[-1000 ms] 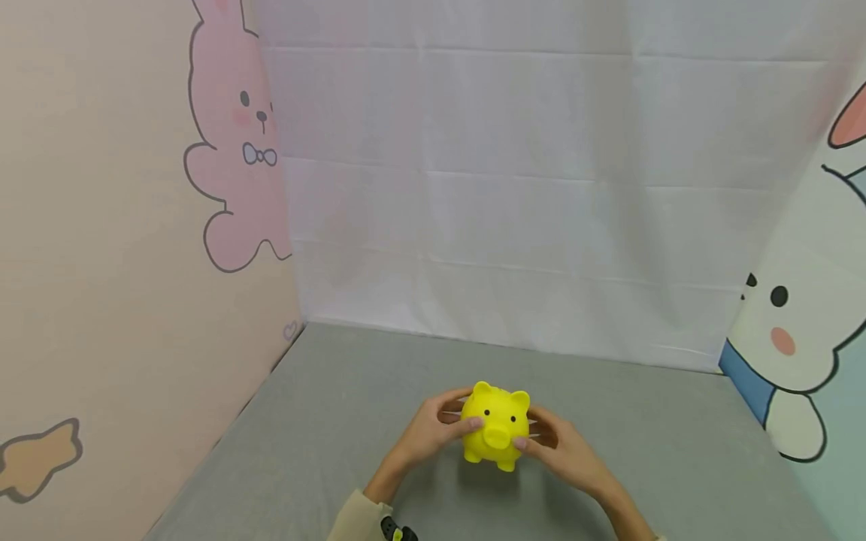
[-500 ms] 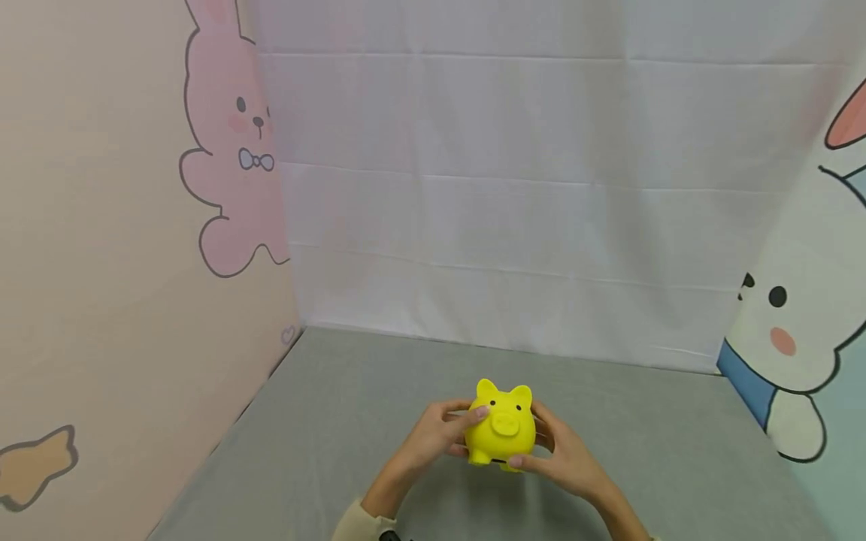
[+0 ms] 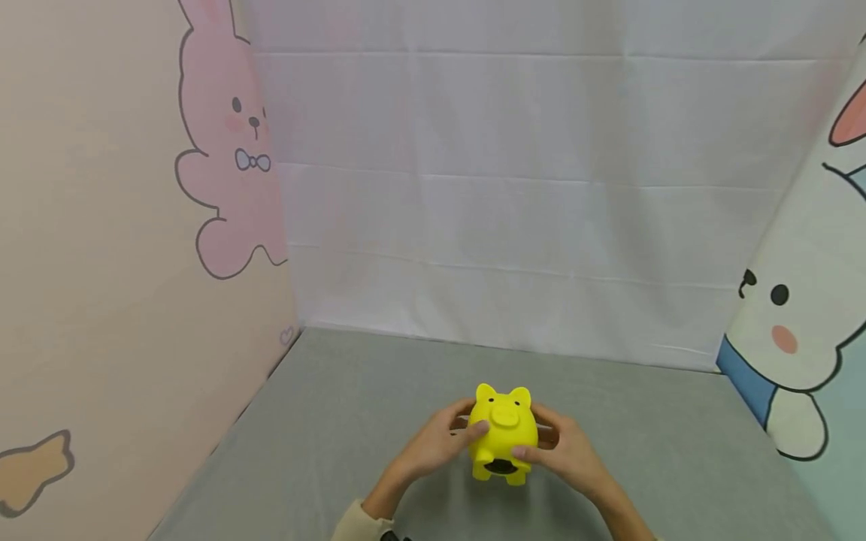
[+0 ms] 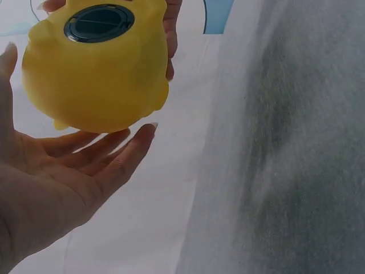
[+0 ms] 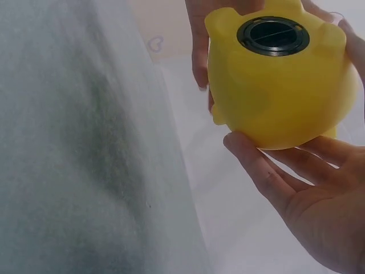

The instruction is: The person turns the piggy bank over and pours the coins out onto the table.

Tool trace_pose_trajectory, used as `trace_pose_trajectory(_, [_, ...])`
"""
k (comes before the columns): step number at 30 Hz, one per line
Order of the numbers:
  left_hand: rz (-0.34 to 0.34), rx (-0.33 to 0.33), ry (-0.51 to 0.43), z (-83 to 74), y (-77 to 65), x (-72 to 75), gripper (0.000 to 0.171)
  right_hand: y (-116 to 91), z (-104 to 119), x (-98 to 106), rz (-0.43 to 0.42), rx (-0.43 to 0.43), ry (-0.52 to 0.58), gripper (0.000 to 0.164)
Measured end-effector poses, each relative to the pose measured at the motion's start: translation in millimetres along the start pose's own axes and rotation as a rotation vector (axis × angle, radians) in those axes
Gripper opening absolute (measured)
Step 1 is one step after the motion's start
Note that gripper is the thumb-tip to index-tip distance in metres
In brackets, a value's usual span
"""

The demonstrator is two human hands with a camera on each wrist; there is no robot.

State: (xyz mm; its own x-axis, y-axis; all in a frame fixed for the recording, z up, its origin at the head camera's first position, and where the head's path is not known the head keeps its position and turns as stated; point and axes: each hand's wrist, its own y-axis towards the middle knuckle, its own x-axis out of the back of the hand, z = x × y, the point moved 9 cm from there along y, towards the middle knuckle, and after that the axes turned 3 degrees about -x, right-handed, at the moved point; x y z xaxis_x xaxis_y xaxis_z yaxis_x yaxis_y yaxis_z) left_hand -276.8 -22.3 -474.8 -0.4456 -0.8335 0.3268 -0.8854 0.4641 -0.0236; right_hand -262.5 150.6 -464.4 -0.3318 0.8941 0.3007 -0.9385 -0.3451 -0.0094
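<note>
"Grey cloth covers the table (image 3: 352, 376), and a white curtain (image 3: 460, 113) hangs behind it. What's different now?"

"It's the tilt of the yellow pig (image 3: 504, 442). A second ago it faced the head camera with its feet below it. Half a second ago only a dark sliver showed at the bottom. Now it leans well back, snout up, and the black cap (image 3: 501, 466) on its belly is in plain sight."

"Where is it exactly?"

"Between the two hands, near the front of the table. Its shadow falls below it and both wrist views show it from underneath, so I'd judge it is held up off the cloth."

"And the grip?"

"The left hand (image 3: 436, 445) has its thumb on the front of the pig and its fingers bent around the side and back. The right hand (image 3: 571, 457) holds the opposite side the same way, thumb low by a foot. Neither looks loose."

"So what does the tilt mean for the handling?"

"The belly is exposed for a look, I'd say. The cap seems to be seated in its ring; no finger touches it."
</note>
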Motion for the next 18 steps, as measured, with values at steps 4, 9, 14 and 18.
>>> trace_pose_trajectory(4, [0.008, -0.051, -0.017, -5.6, -1.5, -0.4, 0.066, -2.1, -0.1, -2.0, -0.001, -0.063, -0.003, 0.058])
trace_pose_trajectory(9, [-0.001, -0.102, -0.109, -7.6, -1.0, -1.4, 0.071, -2.3, -7.9, -4.1, -0.02, -0.141, 0.019, 0.055])
trace_pose_trajectory(14, [-0.03, -0.104, -0.145, -4.7, -1.3, -2.2, 0.073, -2.8, -15.2, -6.0, -0.019, -0.198, 0.008, 0.056])
trace_pose_trajectory(18, [-0.06, -0.1, -0.162, -4.1, -2.2, -0.5, 0.073, -3.5, -15.2, -8.7, 0.015, -0.221, -0.012, 0.062])
